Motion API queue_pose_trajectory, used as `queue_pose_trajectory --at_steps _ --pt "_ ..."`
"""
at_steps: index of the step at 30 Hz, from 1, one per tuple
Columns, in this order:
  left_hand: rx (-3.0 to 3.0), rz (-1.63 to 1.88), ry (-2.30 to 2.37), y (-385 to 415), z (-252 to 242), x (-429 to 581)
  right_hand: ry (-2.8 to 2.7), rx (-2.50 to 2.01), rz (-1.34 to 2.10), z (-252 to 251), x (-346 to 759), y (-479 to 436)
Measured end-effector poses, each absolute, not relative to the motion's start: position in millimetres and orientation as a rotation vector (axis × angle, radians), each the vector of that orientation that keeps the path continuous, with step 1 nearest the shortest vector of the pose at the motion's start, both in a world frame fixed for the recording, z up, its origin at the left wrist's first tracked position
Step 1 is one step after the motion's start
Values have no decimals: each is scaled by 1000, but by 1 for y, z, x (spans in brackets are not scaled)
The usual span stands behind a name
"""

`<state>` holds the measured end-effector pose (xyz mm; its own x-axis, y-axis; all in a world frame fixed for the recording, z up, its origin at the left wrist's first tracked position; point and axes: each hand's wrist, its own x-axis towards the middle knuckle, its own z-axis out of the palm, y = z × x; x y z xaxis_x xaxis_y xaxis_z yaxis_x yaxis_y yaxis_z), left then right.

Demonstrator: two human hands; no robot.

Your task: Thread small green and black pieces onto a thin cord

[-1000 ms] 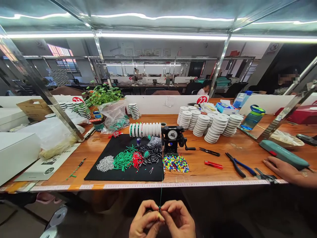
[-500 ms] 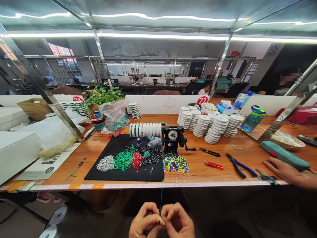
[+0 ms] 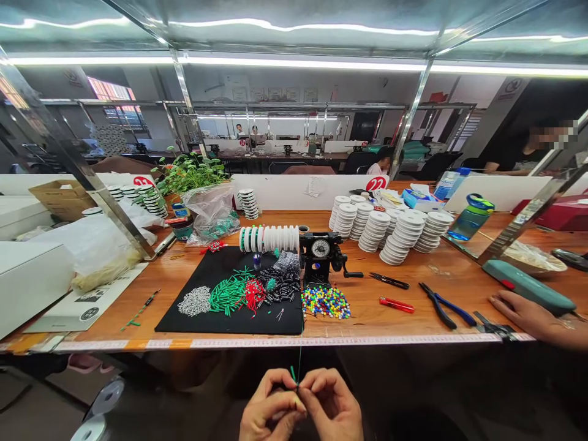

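Below the table's front edge, my left hand [image 3: 272, 405] and my right hand [image 3: 332, 405] meet, fingertips touching or nearly so. A short green tube [image 3: 293, 372] sticks up from my left hand's pinch. A thin green line [image 3: 300, 358] runs down from the table edge into the fingers of both hands. My right hand is closed in a pinch around the line; its exact grip is partly hidden. On the black mat [image 3: 184, 320] lie piles of green tubes [image 3: 232, 291], silvery beads [image 3: 195, 302], red stringed pieces [image 3: 254, 294] and black pieces [image 3: 281, 288].
A hand-cranked winder [image 3: 320, 260] stands behind multicoloured beads [image 3: 326, 302], beside a row of spools [image 3: 271, 239]. Pliers [image 3: 441, 306], a red-handled tool [image 3: 396, 304] and stacked white spools [image 3: 399, 239] lie rightward. Another person's hand [image 3: 514, 309] rests by a teal case [image 3: 528, 286].
The green tube now shows above my left fingers, where it was hidden before. Both hands have stayed almost in place, pinched together.
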<state>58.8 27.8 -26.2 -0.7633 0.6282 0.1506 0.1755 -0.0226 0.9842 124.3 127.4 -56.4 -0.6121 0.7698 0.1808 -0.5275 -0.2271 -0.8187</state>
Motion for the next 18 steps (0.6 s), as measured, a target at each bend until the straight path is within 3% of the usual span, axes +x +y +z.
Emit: queue_pose_trajectory --at_steps 18 --pt "927 1763 1970 25 -28 59 -1185 -305 1855 -71 128 124"
